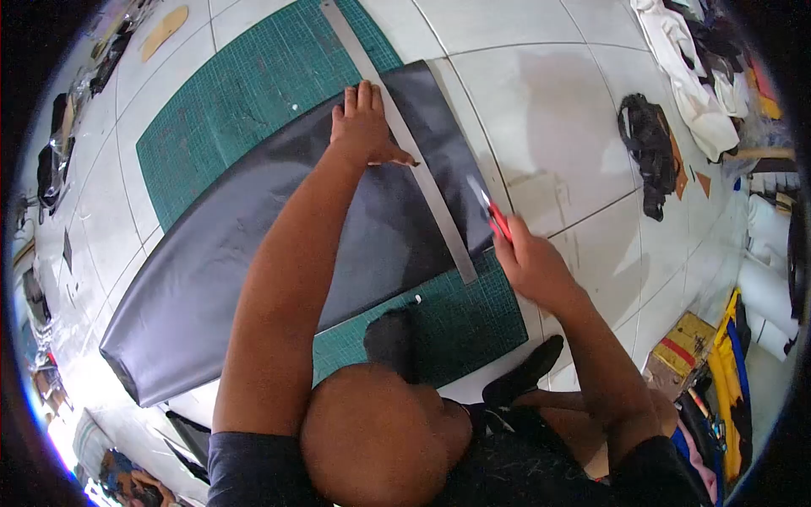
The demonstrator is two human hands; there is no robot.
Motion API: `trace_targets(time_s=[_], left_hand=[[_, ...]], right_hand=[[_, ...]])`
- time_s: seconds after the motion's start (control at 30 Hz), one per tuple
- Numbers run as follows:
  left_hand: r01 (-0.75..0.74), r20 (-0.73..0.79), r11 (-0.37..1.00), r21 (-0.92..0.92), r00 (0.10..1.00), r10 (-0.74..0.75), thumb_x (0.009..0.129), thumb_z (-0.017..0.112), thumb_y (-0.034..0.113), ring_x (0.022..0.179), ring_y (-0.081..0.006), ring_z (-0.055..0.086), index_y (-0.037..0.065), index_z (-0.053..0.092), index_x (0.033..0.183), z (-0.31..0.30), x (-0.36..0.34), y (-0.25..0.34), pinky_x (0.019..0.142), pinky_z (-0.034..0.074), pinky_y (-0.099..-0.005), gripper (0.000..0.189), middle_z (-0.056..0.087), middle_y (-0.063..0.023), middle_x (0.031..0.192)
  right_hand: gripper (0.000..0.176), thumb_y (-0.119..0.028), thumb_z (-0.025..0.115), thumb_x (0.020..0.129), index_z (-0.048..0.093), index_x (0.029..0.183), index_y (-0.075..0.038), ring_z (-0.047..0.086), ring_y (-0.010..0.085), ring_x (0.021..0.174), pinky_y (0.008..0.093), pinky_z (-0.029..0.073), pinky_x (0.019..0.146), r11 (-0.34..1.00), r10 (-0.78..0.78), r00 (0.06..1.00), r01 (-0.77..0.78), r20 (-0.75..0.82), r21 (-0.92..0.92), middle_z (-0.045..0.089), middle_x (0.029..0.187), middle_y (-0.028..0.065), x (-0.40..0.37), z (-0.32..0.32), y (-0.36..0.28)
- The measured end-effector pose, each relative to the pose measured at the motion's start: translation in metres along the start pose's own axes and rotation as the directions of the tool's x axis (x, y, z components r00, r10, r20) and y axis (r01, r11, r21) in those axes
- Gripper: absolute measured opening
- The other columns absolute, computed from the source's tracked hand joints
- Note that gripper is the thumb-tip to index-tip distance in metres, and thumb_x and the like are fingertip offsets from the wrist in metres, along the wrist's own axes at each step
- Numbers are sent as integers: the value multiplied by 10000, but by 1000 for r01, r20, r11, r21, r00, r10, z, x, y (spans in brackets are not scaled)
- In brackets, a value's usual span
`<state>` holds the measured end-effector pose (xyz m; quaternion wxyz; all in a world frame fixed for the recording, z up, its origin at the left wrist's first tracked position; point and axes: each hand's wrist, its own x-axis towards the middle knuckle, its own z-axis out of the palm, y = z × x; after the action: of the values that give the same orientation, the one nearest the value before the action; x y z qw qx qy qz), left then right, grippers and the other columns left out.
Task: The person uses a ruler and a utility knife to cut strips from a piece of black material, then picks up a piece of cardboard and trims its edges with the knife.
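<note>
A large sheet of dark, smooth leather-like material [198, 291] lies across the green cutting mat [228, 122]. Over its right part runs a long metal ruler [435, 203], slanting from the top of the mat down to the right. My left hand [361, 131] presses flat with spread fingers, fingertips and thumb at the ruler's left edge and surface. In my right hand [539, 264] is a red utility knife [500, 221], its blade pointing up and left above the sheet's right edge. The sheet's left end is folded or curled.
White floor tiles [566, 110] surround the mat. A black bundle [648, 152] and white cloth [688, 93] lie at the right. A cardboard box [683, 351] is at lower right, beside a yellow item [726, 389]. My dark-socked foot [390, 342] rests on the mat's near edge.
</note>
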<state>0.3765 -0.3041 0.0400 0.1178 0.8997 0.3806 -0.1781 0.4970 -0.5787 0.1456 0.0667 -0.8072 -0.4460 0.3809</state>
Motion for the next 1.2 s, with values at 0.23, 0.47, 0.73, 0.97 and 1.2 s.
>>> trace_targets(time_s=[0.23, 0.47, 0.73, 0.97, 1.2], left_hand=[[13, 12, 1000, -18, 1000, -13, 529, 831, 729, 1504, -377, 134, -10, 102, 1549, -1, 0, -2, 1182, 250, -525, 1456, 120, -170, 1625], [-1, 26, 999, -39, 1000, 2, 560, 838, 700, 1503, -390, 132, 29, 104, 1553, -1, -1, -4, 1172, 261, -548, 1406, 113, -184, 1626], [-9, -3, 1000, -11, 1000, 9, 550, 830, 719, 1492, -402, 164, 23, 137, 1545, 2, 0, -5, 1158, 288, -550, 1398, 140, -178, 1620], [-9, -9, 999, 38, 1000, 10, 529, 794, 773, 1487, -389, 177, -8, 144, 1548, 1, 2, -1, 1131, 310, -535, 1439, 156, -155, 1615], [26, 60, 999, 31, 998, -28, 536, 817, 739, 1509, -375, 118, -3, 78, 1563, -7, 0, 5, 1154, 280, -531, 1466, 92, -159, 1641]], right_hand=[[302, -281, 486, 968, 466, 1104, -13, 633, 523, 819, 597, 491, 735, 995, -97, 947, 102, -305, -1, 650, 859, 326, 180, 35, -68], [348, -231, 483, 942, 451, 1122, 65, 673, 452, 976, 525, 542, 859, 996, -79, 967, 66, -241, -62, 658, 1019, 328, 221, 38, -99], [332, -199, 494, 932, 499, 1127, 69, 666, 444, 1013, 504, 542, 880, 992, -84, 978, 63, -192, -112, 660, 1053, 322, 218, 30, -104], [407, -170, 511, 917, 480, 1228, 91, 643, 450, 1068, 496, 523, 918, 984, -75, 996, 65, -57, -167, 662, 1128, 286, 230, 14, -102], [360, -210, 511, 946, 464, 1207, 34, 642, 472, 973, 558, 500, 842, 993, -2, 1000, 3, 6, -120, 669, 1000, 292, 145, 36, -55]])
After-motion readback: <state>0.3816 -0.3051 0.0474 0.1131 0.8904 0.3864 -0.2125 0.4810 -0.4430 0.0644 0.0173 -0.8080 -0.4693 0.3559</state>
